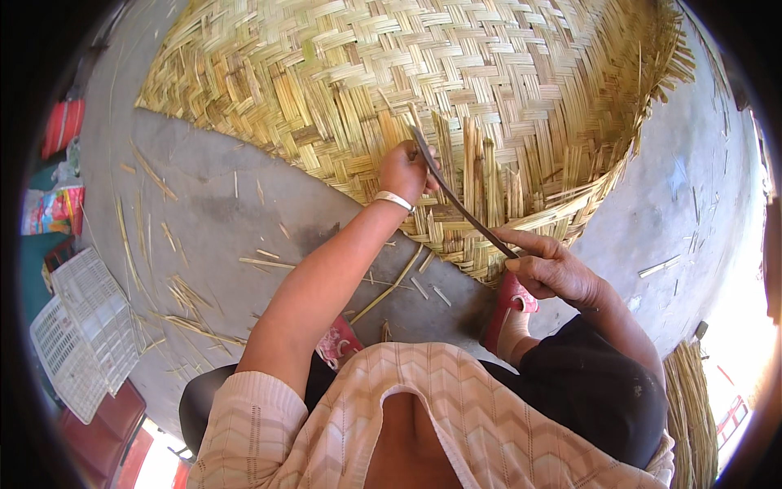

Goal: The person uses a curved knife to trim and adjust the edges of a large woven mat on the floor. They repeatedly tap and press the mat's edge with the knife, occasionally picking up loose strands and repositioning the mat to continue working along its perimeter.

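A large woven reed mat [489, 73] spreads out before me, with loose strip ends standing up along its near part. My right hand [550, 265] pinches the near end of a long, thin, dark, slightly curved tool [460, 204]. From there the tool slants up and left across the mat's near corner. Its far tip lies at my left hand [405, 173], beside a short reed end [414, 114]. The left fingers are curled closed at the mat; what sits inside them is hidden. A pale bracelet [395, 198] circles that wrist.
Loose reed strips [195, 326] lie scattered over the grey floor [220, 196]. At the left stand a white plastic crate [94, 318] and colourful bags [55, 210]. A bundle of reeds [692, 416] lies at the lower right. My red shoe [507, 306] is close to the mat's corner.
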`<state>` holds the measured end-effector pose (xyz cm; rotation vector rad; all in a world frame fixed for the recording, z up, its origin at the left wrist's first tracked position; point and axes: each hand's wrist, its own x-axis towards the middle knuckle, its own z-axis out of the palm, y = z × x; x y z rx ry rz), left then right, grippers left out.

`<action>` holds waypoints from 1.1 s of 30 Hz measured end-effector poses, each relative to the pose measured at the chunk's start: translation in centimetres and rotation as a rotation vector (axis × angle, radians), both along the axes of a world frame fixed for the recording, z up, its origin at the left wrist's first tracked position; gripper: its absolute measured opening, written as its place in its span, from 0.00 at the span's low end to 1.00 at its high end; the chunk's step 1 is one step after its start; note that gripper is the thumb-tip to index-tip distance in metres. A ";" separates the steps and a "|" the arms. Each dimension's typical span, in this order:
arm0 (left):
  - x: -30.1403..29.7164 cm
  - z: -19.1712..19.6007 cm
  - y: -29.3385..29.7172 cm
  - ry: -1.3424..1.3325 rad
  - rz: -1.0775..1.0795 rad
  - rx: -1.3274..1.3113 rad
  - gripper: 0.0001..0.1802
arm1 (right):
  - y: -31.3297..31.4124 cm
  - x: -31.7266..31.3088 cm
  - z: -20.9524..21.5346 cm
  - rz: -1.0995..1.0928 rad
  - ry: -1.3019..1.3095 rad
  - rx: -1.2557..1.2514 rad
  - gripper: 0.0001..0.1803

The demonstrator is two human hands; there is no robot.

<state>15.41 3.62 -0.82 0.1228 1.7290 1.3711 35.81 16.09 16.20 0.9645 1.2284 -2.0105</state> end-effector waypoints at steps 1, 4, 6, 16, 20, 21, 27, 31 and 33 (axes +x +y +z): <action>0.1 -0.2 -0.1 -0.033 0.036 0.033 0.10 | 0.1 0.0 -0.1 0.014 0.002 -0.026 0.30; 0.5 -0.6 -0.4 0.028 0.042 -0.002 0.14 | 0.1 -0.1 -0.6 -0.059 -0.028 -0.077 0.30; 0.7 -0.5 -0.6 0.084 0.047 0.004 0.16 | 0.1 -0.5 -1.2 -0.082 -0.047 -0.033 0.29; -0.4 0.6 -1.2 -0.208 0.114 0.076 0.13 | -0.8 -1.3 -3.7 0.659 0.049 0.876 0.31; -1.2 1.3 -0.5 -0.261 0.063 -0.027 0.18 | -3.2 -1.7 -5.9 0.612 0.027 0.952 0.32; -1.2 1.5 -0.3 -0.250 0.064 -0.064 0.19 | -3.6 -2.0 -6.6 0.601 0.012 0.969 0.31; -1.6 2.7 -0.1 -0.289 0.047 -0.125 0.17 | -3.9 -3.5 -8.2 0.591 0.088 1.102 0.32; -1.8 3.4 -0.4 -0.397 0.058 -0.151 0.14 | -4.0 -3.7 -8.0 0.615 0.075 1.107 0.33; -1.8 3.5 -0.4 -0.462 0.067 -0.160 0.13 | -3.9 -3.7 -8.0 0.632 0.061 1.093 0.33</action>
